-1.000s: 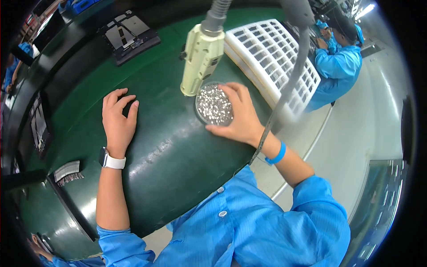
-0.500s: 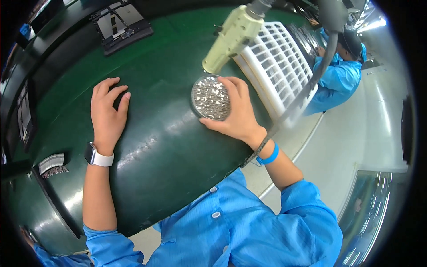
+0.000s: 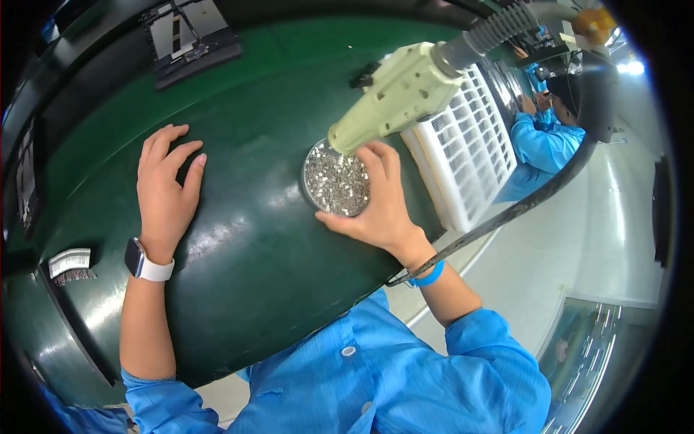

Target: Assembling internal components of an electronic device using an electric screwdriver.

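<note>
Right now my right hand (image 3: 383, 210) cups the round dish of small metal parts (image 3: 336, 181) w/ curled fingers; left hand (image 3: 165, 189) lies flat, empty, well left on the bench (image 3: 253, 275), so right's nearer.

This is a factory work room. A green counter (image 3: 238, 217) fills the middle. A hanging pale power tool (image 3: 401, 94) is at 12 o'clock. A white grid tray (image 3: 470, 152) and another worker in a blue coat (image 3: 542, 141) sit at 2 o'clock.

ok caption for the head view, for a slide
Right hand cups a dish of small metal parts; left hand flat on the green table.
</note>
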### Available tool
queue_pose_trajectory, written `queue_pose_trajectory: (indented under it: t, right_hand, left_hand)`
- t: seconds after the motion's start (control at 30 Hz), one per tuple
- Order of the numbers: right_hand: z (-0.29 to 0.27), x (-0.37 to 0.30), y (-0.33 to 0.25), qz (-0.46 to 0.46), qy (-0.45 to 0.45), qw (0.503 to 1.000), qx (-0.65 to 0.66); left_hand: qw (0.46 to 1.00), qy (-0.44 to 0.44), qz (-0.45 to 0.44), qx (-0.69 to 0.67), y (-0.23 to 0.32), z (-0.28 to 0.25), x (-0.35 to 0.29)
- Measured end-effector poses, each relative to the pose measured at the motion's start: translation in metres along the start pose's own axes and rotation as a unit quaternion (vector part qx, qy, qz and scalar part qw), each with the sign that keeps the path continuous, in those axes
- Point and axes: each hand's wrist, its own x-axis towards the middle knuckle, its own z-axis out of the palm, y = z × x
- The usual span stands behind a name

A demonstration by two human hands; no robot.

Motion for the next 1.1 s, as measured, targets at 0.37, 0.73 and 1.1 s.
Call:
queue_pose_trajectory:
  t: [0.37,0.73,1.1]
  right_hand:
    - [0.0,0.003,0.006,-0.029,-0.011,0.999,0.013]
    - [-0.005,-0.003,0.003,-0.023,-0.019,0.999,0.015]
    - [-0.003,-0.008,-0.001,-0.012,0.015,1.0,0.002]
  left_hand:
    - [1.0,-0.019,0.002,0.004,-0.002,-0.003,0.0]
    - [1.0,-0.004,0.011,-0.003,0.001,-0.006,-0.001]
    - [1.0,-0.006,0.007,-0.02,-0.003,-0.004,-0.003]
